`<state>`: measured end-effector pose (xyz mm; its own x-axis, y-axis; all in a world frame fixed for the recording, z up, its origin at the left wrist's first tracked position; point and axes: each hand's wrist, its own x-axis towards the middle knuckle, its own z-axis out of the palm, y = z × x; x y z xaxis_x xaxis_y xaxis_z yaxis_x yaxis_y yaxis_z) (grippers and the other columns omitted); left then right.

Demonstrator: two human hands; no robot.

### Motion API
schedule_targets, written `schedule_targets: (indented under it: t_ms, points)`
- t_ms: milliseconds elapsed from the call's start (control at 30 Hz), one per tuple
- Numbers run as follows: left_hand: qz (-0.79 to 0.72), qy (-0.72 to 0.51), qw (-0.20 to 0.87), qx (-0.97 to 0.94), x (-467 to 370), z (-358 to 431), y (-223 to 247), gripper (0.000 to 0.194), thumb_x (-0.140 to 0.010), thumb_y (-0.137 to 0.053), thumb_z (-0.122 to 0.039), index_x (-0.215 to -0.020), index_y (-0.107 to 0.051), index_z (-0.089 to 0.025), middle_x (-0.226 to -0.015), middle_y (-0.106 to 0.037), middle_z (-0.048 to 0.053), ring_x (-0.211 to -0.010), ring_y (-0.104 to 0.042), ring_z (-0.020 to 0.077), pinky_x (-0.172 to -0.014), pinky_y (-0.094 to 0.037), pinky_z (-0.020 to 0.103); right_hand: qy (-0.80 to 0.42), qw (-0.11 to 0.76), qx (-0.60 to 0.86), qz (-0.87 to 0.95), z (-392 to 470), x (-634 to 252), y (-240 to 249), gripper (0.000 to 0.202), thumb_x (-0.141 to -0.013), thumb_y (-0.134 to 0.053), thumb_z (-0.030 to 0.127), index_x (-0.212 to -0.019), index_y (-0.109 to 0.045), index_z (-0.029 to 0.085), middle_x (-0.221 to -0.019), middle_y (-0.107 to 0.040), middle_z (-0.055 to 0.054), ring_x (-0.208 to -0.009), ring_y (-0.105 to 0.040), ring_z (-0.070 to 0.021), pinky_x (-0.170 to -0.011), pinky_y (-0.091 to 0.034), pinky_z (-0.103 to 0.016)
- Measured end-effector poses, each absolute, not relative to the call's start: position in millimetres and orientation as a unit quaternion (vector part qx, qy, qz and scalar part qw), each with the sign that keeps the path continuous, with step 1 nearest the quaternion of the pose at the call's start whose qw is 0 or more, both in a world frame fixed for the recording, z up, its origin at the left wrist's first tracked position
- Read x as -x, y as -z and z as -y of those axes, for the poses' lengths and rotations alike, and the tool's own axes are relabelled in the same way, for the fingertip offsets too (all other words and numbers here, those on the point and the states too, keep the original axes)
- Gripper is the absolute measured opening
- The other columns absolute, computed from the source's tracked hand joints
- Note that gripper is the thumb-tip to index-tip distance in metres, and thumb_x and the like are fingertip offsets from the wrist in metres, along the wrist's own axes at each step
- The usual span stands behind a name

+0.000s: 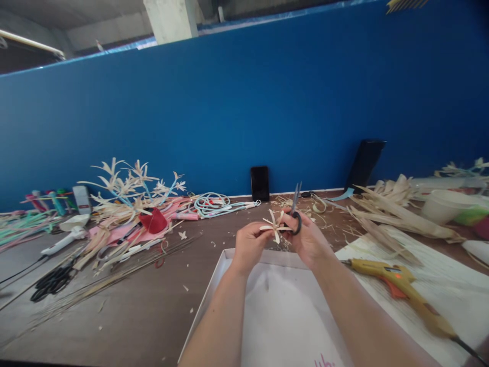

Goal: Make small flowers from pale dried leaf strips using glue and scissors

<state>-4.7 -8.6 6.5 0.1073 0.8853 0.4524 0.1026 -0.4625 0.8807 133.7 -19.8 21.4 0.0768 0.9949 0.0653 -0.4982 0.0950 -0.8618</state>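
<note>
Between my two hands, above the far edge of a shallow white box [282, 316], is a small cream flower [275, 229] of thin, spread petals that look like dried husk. My left hand [250, 242] pinches the flower from the left side. In my right hand [305, 237] is a pair of scissors [296, 209], blades pointing up and away, with a dark handle loop around the fingers. The right fingertips also come up to a petal; whether they grip it is hard to tell.
A yellow glue gun [401, 285] lies on white paper at the right, beside dried husks [405, 214]. A phone [260, 183] leans on the blue partition [229, 112]. Husk flowers on blue stems [118, 186], a red cone [153, 220] and a white corded tool [63, 240] crowd the left.
</note>
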Motion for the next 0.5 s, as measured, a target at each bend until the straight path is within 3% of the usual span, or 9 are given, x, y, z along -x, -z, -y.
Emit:
schedule_targets:
  t_ms: [300, 500]
  points:
    - [-0.364, -0.57, 0.395, -0.621, 6, 10, -8, 0.012, -0.067, -0.067, -0.028, -0.07, -0.069, -0.017, -0.078, -0.067, 0.004, -0.075, -0.06, 0.0166, -0.071, -0.047, 0.026, -0.574, 0.689, 0.354, 0.265, 14, -141, -18, 0.033, -0.063, -0.073, 0.034, -0.092, -0.06, 0.024, -0.076, -0.062, 0.0, -0.06, -0.053, -0.011, -0.047, -0.04, -0.022]
    - [-0.36, -0.583, 0.401, -0.608, 6, 8, -6, 0.012, -0.067, -0.066, -0.028, -0.071, -0.069, -0.016, -0.079, -0.068, 0.005, -0.076, -0.061, 0.0176, -0.072, -0.048, 0.028, -0.518, 0.647, 0.458, 0.323, 11, -141, -11, 0.036, -0.06, -0.072, 0.037, -0.092, -0.062, 0.024, -0.072, -0.065, 0.0, -0.061, -0.057, -0.0156, -0.047, -0.038, -0.024]
